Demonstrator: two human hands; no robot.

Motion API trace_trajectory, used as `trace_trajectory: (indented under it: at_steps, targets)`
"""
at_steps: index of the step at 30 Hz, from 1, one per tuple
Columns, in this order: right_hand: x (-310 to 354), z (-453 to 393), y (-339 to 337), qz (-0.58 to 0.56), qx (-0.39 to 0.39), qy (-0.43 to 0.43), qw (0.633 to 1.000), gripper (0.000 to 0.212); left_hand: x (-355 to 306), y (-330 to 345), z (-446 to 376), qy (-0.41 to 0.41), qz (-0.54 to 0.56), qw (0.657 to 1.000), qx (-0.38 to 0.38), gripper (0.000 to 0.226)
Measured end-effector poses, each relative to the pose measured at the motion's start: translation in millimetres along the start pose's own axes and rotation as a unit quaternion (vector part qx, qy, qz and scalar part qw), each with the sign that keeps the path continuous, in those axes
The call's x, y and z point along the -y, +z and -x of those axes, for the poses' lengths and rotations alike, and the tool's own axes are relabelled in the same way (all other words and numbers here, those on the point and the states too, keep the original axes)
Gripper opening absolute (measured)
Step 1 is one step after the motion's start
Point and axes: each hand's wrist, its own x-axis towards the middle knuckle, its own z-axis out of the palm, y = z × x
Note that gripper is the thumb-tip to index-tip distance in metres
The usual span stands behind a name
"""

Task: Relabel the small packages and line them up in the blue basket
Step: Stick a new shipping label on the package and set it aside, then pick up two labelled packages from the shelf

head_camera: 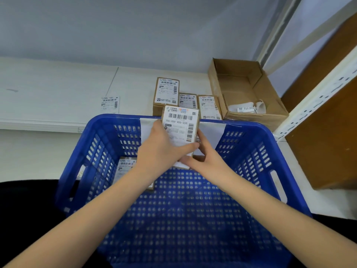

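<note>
A small brown package [181, 124] with a white shipping label on its face stands against the far wall of the blue basket [251, 151]. My left hand [162, 149] lies across its lower face, thumb stretched over the label. My right hand [204, 157] grips its right lower edge from the side. Another labelled package [125, 167] lies at the basket's left, partly hidden by my left forearm. Three more labelled packages [167, 91] stand on the white surface behind the basket.
An open cardboard box [249, 88] holding peeled label scraps [249, 108] sits at the back right. A loose label [109, 104] lies on the white surface at the left. A white metal rack post [318, 101] and a brown board stand at the right.
</note>
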Motion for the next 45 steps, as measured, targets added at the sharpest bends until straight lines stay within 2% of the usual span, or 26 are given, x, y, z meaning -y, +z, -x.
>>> trace_trajectory:
  at_steps: [4, 9, 11, 14, 17, 21, 25, 28, 34, 36, 40, 45]
  targets:
    - [5, -11, 17, -0.003, -0.027, -0.002, 1.000, 0.072, 1, 1, -12, -0.020, -0.082, 0.996, -0.040, 0.099]
    - [9, -27, 29, -0.007, -0.008, 0.024, 1.000, 0.053, 9, -21, -30, -0.031, -0.156, 0.985, -0.060, 0.097]
    - [11, -39, 31, 0.011, -0.010, 0.035, 0.999, 0.055, 14, -38, -38, -0.024, -0.176, 0.981, -0.083, 0.098]
    - [19, -59, 35, 0.054, -0.045, 0.047, 0.996, 0.037, 23, -66, -50, -0.023, -0.215, 0.969, -0.123, 0.100]
    - [27, -86, 31, 0.135, -0.111, 0.016, 0.984, 0.021, 33, -87, -62, -0.027, -0.237, 0.960, -0.148, 0.103]
    - [47, -131, 27, 0.315, -0.169, -0.020, 0.934, 0.030, 44, -100, -77, -0.034, -0.252, 0.954, -0.161, 0.106]
    - [61, -177, 31, 0.461, -0.174, 0.025, 0.870, 0.056, 43, -104, -88, -0.020, -0.260, 0.949, -0.178, 0.101]
    - [60, -206, 37, 0.513, -0.179, 0.084, 0.835, 0.071, 42, -107, -93, -0.011, -0.267, 0.945, -0.188, 0.102]
    - [50, -236, 48, 0.560, -0.172, 0.179, 0.790, 0.088, 45, -112, -103, -0.015, -0.271, 0.945, -0.185, 0.104]
    - [49, -241, 50, 0.566, -0.167, 0.190, 0.784, 0.090, 44, -111, -105, -0.017, -0.272, 0.944, -0.186, 0.106]
    - [47, -246, 52, 0.553, -0.147, 0.202, 0.795, 0.090, 42, -108, -107, -0.006, -0.283, 0.943, -0.178, 0.116]
    - [46, -246, 53, 0.549, -0.150, 0.189, 0.800, 0.083, 39, -105, -107, 0.023, -0.291, 0.941, -0.170, 0.101]
